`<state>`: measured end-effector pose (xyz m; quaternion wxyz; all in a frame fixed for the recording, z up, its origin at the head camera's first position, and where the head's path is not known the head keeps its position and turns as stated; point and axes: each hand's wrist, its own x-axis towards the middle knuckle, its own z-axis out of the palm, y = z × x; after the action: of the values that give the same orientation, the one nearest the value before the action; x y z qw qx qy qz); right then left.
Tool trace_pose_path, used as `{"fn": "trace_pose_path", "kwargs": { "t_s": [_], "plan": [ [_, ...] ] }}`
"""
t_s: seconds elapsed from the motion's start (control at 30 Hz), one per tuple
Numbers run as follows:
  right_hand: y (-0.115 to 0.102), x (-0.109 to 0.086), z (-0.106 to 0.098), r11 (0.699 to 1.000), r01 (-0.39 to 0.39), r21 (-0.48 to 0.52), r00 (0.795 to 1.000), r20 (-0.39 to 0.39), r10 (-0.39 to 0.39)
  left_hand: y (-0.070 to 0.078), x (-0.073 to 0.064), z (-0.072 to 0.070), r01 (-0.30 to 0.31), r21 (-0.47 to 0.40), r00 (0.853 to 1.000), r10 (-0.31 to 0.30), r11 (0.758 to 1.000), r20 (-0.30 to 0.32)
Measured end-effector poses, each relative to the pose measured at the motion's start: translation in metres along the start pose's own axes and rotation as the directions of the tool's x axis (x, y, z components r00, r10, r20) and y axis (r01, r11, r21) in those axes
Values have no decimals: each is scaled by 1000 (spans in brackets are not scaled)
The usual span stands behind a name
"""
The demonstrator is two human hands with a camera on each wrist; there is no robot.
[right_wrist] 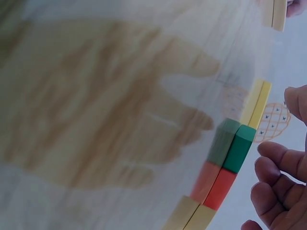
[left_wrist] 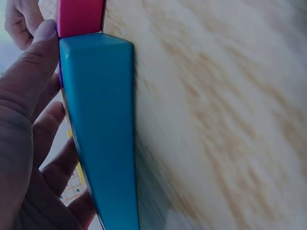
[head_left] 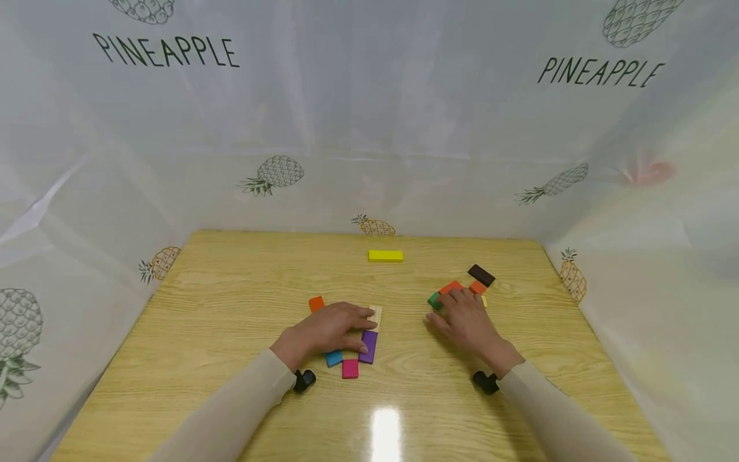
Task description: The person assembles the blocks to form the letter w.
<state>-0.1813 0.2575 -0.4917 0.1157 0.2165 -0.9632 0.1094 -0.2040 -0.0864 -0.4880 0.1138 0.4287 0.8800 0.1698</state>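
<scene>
A: Start at the left. What's there?

B: An orange block (head_left: 315,303), partly behind the left hand (head_left: 329,326), then a blue block (head_left: 333,359) and a pink block (head_left: 350,369), flat on the counter (head_left: 260,269). Blue and pink meet; they look like painted wood, so I'd expect them light and stiff.

A: And that hand?

B: Fingers loosely extended, wrapped round nothing. Its thumb reaches the purple block (head_left: 367,350), its fingertips the plain wood block (head_left: 376,318), which lies end to end with the purple one.

A: Where would you hold those two?

B: By the long sides, thumb opposite fingers. Smooth paint may slip slightly; bare grain should grip better. Pushing would probably slide either one easily.

A: Further along?

B: A yellow block (head_left: 385,256) lies alone toward the far edge, easy to pinch across its narrow width. Then a green block (head_left: 435,300) and a red block (head_left: 450,287), touching, at the right hand's (head_left: 469,322) fingers.

A: Is it gripping them?

B: Not that I can see: fingers loosely bent, thumb well apart from them, contact unclear.

A: And last?

B: A small orange block (head_left: 477,287), a dark block (head_left: 482,274) and a pale yellow block (head_left: 484,300), mostly hidden. None looks fragile; I'd take exposed outer sides, since a nudge could shift neighbours.
</scene>
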Motion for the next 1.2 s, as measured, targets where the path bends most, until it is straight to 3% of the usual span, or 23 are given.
{"fn": "trace_pose_path", "kwargs": {
  "t_s": [0.63, 0.97, 1.2],
  "plan": [
    [9, 2, -6, 996, -14, -91, 1000, 4, 15, 1, 1, 0, 21, -49, 1000, -20, 999, 14],
    [12, 6, -4, 992, -3, -129, 999, -47, -3, 0, 0, -1, 14, -37, 1000, -14, 999, 15],
    [10, 11, 0, 992, 5, -126, 999, -36, -10, -3, -1, 0, 10, -18, 1000, -10, 1000, 10]
  ]
}}
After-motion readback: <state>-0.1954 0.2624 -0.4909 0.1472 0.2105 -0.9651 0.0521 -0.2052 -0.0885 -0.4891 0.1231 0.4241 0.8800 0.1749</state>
